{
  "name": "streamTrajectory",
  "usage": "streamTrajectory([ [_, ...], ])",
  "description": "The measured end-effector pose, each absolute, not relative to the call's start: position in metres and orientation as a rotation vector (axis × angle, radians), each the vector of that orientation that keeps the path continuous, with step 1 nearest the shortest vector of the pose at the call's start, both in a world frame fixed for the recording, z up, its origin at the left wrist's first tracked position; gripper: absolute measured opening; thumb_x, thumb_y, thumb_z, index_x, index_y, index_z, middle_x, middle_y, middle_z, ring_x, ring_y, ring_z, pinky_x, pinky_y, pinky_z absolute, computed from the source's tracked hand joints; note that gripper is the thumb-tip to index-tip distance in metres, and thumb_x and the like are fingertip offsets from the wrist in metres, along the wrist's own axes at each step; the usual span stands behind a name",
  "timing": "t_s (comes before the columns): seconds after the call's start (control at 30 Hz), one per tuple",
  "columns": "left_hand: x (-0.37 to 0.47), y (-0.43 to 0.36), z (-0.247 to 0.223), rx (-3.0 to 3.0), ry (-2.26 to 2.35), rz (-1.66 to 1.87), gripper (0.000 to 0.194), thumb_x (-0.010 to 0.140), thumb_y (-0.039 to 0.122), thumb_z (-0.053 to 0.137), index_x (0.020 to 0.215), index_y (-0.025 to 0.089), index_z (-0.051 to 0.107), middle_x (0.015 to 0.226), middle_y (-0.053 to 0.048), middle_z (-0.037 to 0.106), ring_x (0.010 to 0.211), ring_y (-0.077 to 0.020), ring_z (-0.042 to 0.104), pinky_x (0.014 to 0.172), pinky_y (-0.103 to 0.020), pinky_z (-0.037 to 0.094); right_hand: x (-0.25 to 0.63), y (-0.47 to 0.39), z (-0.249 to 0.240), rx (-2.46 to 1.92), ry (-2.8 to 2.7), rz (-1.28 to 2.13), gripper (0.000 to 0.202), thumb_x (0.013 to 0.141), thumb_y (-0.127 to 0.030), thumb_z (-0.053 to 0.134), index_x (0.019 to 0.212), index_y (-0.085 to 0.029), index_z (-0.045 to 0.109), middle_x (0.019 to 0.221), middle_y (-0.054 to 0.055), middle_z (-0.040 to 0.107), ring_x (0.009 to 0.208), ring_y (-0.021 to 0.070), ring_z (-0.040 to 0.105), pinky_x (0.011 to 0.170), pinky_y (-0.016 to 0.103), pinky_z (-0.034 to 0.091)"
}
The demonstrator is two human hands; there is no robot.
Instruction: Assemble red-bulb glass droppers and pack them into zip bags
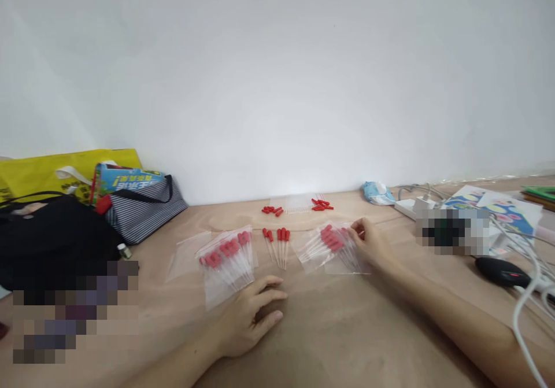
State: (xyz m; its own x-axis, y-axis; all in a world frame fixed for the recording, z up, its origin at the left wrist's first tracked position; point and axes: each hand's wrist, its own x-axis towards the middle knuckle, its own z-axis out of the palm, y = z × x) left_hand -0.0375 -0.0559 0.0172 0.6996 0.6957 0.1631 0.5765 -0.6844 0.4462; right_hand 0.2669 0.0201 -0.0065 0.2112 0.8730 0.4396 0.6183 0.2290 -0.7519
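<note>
My left hand (pixel 249 318) rests on the cloth with fingers apart and nothing in them, just below a clear zip bag (pixel 214 287) of red-bulbed glass droppers (pixel 229 248). To the right, my right hand (pixel 368 240) pinches the upper right edge of another clear plastic bag (pixel 347 265). Red dropper bulbs (pixel 332 237) show through the bags there, which overlap. Between the two groups lie several loose droppers (pixel 282 246), bulbs pointing away from me. Which layer of plastic my right fingertips hold is too small to make out.
Behind lie loose red bulbs (pixel 272 210), more red bulbs (pixel 322 204) and a row of glass tubes (pixel 298 209). A striped bag (pixel 147 211) and black bag (pixel 56 243) stand left. A tissue pack (pixel 377 193), cables (pixel 526 318) and black device (pixel 500 271) lie right.
</note>
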Motion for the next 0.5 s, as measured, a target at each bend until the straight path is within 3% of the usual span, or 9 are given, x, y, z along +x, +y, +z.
streamTrajectory([
  [0.1,-0.036,-0.058,0.017,2.564,0.984,0.479,0.027,0.081,0.022,0.047,0.107,0.024,0.053,0.119,-0.006,0.048,0.103,-0.0195,0.050,0.088,-0.032,0.042,0.270,0.016,-0.019,-1.494,-1.581,0.002,0.019,0.074,-0.036,0.046,0.066,-0.019,0.048,0.063,0.002,0.055,0.057,0.0148,0.052,0.054,0.026,0.036],
  [0.27,-0.036,-0.051,0.018,2.642,1.101,0.734,0.019,0.080,0.024,0.046,0.094,0.022,0.060,0.101,-0.006,0.059,0.094,-0.0188,0.055,0.083,-0.033,0.044,0.245,-0.004,-0.017,-1.317,-1.925,-0.117,0.017,0.078,-0.027,0.043,0.067,-0.018,0.052,0.061,0.000,0.057,0.057,0.0125,0.050,0.060,0.026,0.032],
  [0.4,-0.066,-0.017,0.028,2.632,1.573,0.935,0.019,0.080,0.030,0.044,0.083,0.020,0.059,0.089,-0.006,0.062,0.089,-0.0217,0.056,0.082,-0.038,0.043,0.211,-0.008,-0.003,-1.375,-2.095,-0.108,0.018,0.078,-0.023,0.044,0.067,-0.018,0.058,0.068,0.002,0.062,0.068,0.0158,0.054,0.068,0.030,0.030],
  [0.5,-0.109,0.014,0.035,2.317,2.193,0.769,0.028,0.080,0.031,0.042,0.101,0.016,0.053,0.107,-0.009,0.058,0.103,-0.0262,0.050,0.089,-0.039,0.038,0.184,-0.003,0.008,-1.553,-2.164,0.041,0.020,0.078,-0.023,0.043,0.072,-0.018,0.062,0.077,0.006,0.065,0.077,0.0190,0.057,0.072,0.031,0.032],
])
